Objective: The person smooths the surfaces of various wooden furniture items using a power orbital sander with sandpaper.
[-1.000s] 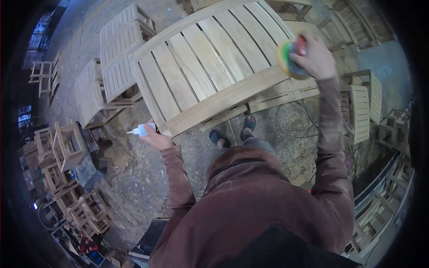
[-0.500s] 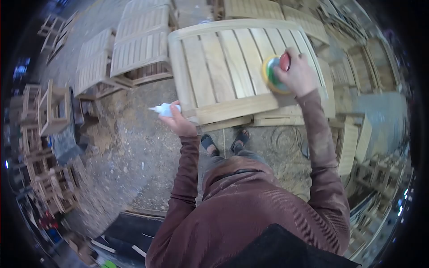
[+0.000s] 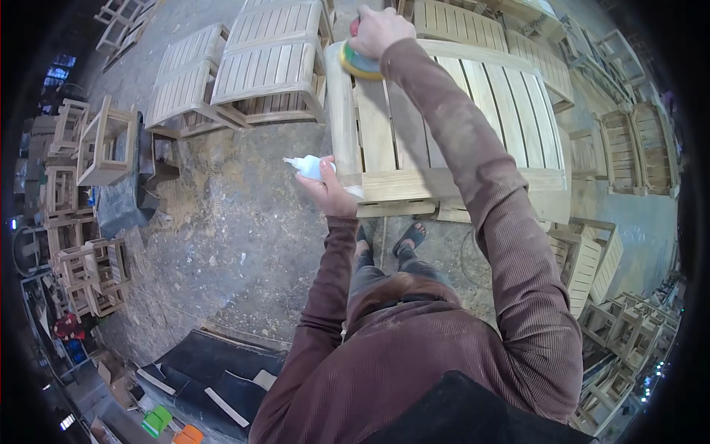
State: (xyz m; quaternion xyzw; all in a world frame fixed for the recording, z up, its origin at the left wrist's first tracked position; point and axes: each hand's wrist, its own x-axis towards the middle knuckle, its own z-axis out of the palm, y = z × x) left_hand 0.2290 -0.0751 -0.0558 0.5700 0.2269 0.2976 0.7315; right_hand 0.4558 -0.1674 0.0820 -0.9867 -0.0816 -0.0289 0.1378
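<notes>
A slatted wooden panel (image 3: 433, 177) lies in front of me, pale wood with a frame around its slats. My right hand (image 3: 381, 32) is closed on the red handle of a round sanding tool (image 3: 360, 65) with a green and yellow disc. That disc rests at the panel's far left corner. My left hand (image 3: 329, 190) is wrapped round a small white bottle (image 3: 310, 167) with a pointed nozzle, which points left, beside the panel's near left corner. My right forearm crosses over the panel and hides part of its slats.
Slatted wooden tables (image 3: 266, 74) stand beyond and to the left. Wooden frames (image 3: 107, 152) are stacked at the far left. Black sheets (image 3: 207, 374) lie at the lower left, near a green object (image 3: 157, 420). More wooden pieces (image 3: 584, 259) stand at the right.
My right hand has moved the sanding tool from the panel's right part to its far left corner. My left hand still holds the bottle. The whole view has shifted slightly.
</notes>
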